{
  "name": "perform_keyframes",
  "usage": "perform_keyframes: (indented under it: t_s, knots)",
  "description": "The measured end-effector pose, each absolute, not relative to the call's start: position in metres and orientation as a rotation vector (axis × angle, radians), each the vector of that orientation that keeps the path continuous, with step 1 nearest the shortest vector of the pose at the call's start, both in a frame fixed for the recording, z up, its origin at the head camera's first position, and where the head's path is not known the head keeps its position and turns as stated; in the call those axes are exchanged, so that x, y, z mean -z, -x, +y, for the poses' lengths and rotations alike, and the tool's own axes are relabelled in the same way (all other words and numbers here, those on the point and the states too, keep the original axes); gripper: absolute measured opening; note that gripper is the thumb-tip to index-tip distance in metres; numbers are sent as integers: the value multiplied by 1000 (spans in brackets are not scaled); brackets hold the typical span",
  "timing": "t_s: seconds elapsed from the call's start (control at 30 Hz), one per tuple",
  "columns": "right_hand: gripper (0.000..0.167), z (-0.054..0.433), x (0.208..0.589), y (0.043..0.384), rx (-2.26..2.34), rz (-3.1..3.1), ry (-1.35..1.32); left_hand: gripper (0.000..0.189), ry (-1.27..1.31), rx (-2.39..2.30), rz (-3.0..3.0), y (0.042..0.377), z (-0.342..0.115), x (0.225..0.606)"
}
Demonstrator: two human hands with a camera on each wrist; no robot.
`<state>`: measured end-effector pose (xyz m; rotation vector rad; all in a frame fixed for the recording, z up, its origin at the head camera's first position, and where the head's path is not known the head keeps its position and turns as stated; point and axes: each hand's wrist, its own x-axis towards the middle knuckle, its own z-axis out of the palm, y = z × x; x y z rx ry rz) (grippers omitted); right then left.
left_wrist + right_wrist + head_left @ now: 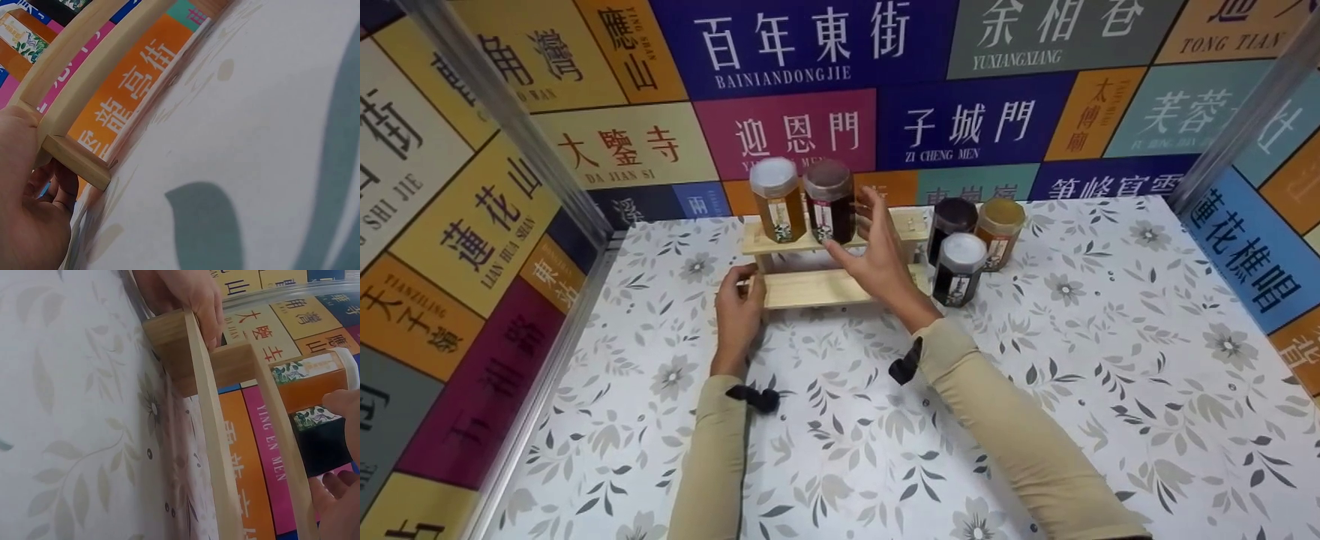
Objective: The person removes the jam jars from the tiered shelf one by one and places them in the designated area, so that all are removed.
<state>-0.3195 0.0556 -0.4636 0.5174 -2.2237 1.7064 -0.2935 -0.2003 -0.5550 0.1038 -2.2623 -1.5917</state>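
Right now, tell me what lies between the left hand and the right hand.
In the head view, the wooden rack's lower shelf spans between the left hand and right hand.

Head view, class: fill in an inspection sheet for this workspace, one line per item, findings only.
Surface: table under a leaf-print cloth.
Job's things: wooden rack, amber jar and dark jar on its upper shelf.
Clutter: three jars standing right of the rack.
Grippers: left hand grips the rack's left end; right hand open beside the dark jar.
Cables: nothing seen.
Surroundings: sign-printed walls, metal frame posts.
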Motion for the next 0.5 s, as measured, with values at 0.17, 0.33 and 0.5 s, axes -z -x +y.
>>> perform_keyframes:
  t_s: [0.17,0.33,0.5]
  knots:
    - [107,44,461,325,-1664,-2263,-417,28,-86,1583,-2261,294,-201,555]
    - [108,36,460,325,-1498,-2289,-347,29,-83,1596,-2256,294,-202,554]
    - [100,34,460,324,-1407,-2291,-295,30,-94,1595,-2267,294,-201,555]
